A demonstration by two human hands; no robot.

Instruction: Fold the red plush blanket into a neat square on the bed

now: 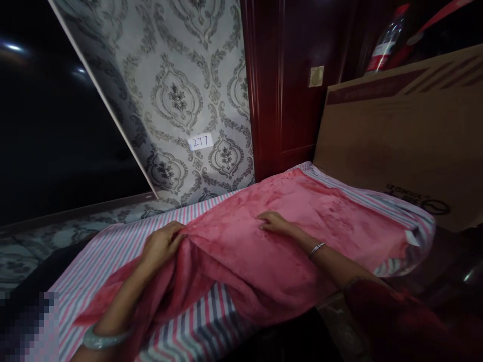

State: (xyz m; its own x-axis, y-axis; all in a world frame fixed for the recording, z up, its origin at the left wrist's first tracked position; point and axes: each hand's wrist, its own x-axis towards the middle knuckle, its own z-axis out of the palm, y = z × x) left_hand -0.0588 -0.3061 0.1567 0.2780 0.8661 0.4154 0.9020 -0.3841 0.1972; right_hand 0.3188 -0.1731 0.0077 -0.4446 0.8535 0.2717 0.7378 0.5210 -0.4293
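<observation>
A pink plush cloth (298,211), like a small blanket or towel, lies over a striped cover (128,244). Its right part is spread fairly flat, while the left part is bunched in folds. My left hand (162,246) pinches the cloth's far edge near the folds, fingers closed on it. Farther right, my right hand (273,222) rests on the cloth's flat middle with its fingers stretched out. A pale bangle (105,338) circles my left wrist, and a thin silver bracelet (317,249) my right.
Behind the striped surface stands a patterned wall (181,95) with a paper label marked 277 (200,142). A dark screen (64,115) is at left. On the right are a large cardboard box (400,136), a bottle (387,42) and a dark red door panel (287,100).
</observation>
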